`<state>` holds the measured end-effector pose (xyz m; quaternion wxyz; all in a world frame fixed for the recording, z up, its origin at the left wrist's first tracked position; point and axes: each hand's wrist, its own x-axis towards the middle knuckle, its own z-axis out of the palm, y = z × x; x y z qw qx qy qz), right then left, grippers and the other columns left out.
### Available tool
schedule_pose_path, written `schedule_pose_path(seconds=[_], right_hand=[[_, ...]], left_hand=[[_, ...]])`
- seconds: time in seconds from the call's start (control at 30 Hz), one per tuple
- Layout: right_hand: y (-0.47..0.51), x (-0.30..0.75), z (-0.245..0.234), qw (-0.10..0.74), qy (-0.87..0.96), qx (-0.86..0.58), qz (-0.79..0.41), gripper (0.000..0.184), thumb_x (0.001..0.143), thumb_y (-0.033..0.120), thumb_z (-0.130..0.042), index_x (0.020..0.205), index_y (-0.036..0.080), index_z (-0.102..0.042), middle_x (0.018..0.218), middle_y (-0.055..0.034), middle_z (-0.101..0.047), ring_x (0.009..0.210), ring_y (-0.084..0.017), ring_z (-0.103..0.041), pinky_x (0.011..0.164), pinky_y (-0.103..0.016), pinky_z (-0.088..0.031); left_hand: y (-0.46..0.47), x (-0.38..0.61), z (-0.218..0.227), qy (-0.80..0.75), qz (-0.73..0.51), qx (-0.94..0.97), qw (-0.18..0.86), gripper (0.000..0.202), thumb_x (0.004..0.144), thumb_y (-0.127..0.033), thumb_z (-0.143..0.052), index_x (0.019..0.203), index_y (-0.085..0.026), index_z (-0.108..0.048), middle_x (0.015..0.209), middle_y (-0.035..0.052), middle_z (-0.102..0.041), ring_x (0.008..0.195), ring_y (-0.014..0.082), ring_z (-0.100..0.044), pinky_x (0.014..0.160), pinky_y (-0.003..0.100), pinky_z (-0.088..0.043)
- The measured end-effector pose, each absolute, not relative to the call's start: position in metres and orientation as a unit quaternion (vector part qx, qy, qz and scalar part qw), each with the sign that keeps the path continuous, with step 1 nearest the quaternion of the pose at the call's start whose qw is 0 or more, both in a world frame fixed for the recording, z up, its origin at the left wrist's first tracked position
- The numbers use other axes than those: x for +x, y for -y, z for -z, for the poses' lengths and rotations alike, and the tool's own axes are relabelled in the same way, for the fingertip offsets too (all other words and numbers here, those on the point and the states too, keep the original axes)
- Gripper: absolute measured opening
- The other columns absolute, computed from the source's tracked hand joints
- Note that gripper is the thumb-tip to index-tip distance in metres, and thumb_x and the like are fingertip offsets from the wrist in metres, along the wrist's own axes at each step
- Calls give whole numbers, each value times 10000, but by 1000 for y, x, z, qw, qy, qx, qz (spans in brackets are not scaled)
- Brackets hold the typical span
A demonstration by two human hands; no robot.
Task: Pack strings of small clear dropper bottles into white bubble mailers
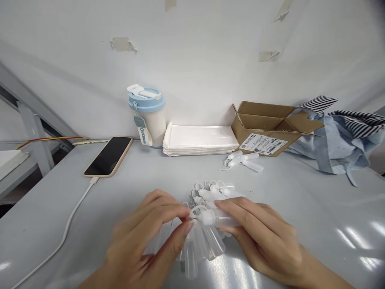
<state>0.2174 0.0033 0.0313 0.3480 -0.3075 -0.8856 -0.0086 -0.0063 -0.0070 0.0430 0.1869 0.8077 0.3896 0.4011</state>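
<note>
My right hand [264, 235] is closed around the body of a small clear squeeze bottle [212, 217], which lies level with its white nozzle pointing left. At the nozzle end, thumb and forefinger of my left hand [150, 237] pinch the tip or its tethered cap; the fingertips hide which. Beneath and behind both hands is a pile of similar empty bottles [191, 257], their thin cap straps looping up at the back. A few more loose bottles [243, 160] lie farther back to the right.
Along the wall stand a blue-lidded cup [153, 120], a stack of white envelopes [200, 138] and an open cardboard box [264, 128]. A blue cloth bag [337, 140] slumps at the right. On the left lies a phone [110, 156] with a white cable [70, 220] attached.
</note>
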Motion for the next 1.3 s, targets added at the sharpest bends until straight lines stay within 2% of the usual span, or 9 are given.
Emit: schedule_pose_path(seconds=[0.37,0.47,0.57,0.7,0.73,0.8,0.9,1.1,1.3], right_hand=[[-2,210,-26,365,880,-303,27,235,917,92,-453,1133,53,-537,886,-103,-682,802,-158,-654,566,-247,-505],[-3,209,-27,369,880,-294,47,256,915,158,-505,1142,44,-542,846,-99,-690,758,-159,-662,585,-249,-520],[-10,214,-28,399,864,-300,63,245,934,249,-493,1092,79,-573,809,-87,-694,741,-160,-662,629,-260,-530],[-36,235,-24,441,798,-400,90,168,925,156,-451,986,158,-607,751,-43,-677,681,-136,-636,578,-246,-485],[-45,242,-22,426,782,-440,114,146,914,183,-478,944,162,-619,763,-46,-681,673,-143,-630,579,-257,-477],[-63,258,-17,304,761,-563,108,194,917,248,-460,935,162,-632,849,-70,-685,758,-180,-635,573,-277,-462],[-83,279,-10,233,746,-617,84,183,874,226,-491,920,161,-656,897,-86,-683,833,-246,-633,562,-307,-429],[-94,296,-7,156,716,-680,36,202,852,210,-501,975,157,-653,985,-96,-678,884,-259,-625,597,-311,-413],[-95,297,-8,105,697,-710,-4,244,829,229,-571,1055,154,-623,1016,-89,-672,880,-247,-628,588,-295,-403]], left_hand=[[14,-8,-39,-434,-379,776,257,118,895,-117,-501,872,-226,-539,740,-34,-593,672,109,-557,605,208,-454],[12,-8,-42,-473,-360,750,289,109,922,-213,-471,852,-237,-551,745,-34,-597,654,118,-566,598,215,-446],[3,-13,-42,-533,-382,685,318,158,945,-332,-424,906,-245,-549,835,-15,-625,730,143,-579,631,230,-458],[-14,-26,-38,-542,-359,662,373,262,949,-444,-371,892,-236,-520,920,13,-590,830,173,-552,643,246,-448],[-18,-29,-38,-535,-332,670,394,288,946,-467,-358,871,-235,-511,882,8,-565,784,168,-531,613,245,-432],[-22,-33,-38,-523,-263,688,429,322,941,-497,-339,834,-237,-497,797,-8,-505,688,155,-473,570,245,-400],[-23,-34,-38,-499,-189,722,440,334,948,-491,-305,819,-245,-490,783,-12,-481,696,165,-465,613,262,-416],[-23,-33,-33,-439,-141,786,412,319,972,-425,-265,845,-246,-497,854,-9,-521,762,161,-526,701,272,-466],[-25,-29,-27,-474,-142,795,350,266,967,-370,-298,950,-254,-536,942,-2,-567,825,160,-576,752,294,-503]])
